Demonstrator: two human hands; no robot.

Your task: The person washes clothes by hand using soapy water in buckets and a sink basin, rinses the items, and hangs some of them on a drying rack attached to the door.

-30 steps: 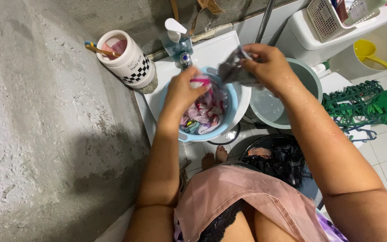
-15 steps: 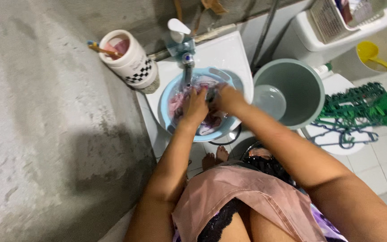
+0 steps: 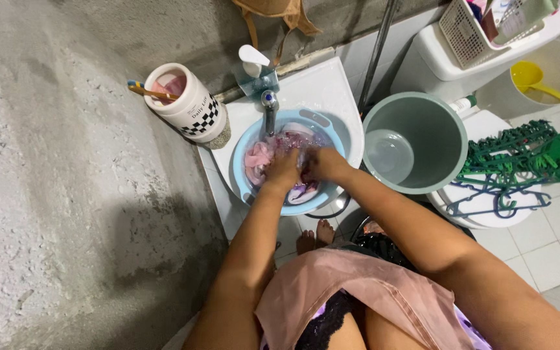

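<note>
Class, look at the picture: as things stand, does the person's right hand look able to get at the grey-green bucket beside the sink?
Probably yes. The right hand is in the blue basin with the laundry, and the grey-green bucket stands just to its right, open-topped, with nothing between them.
</note>
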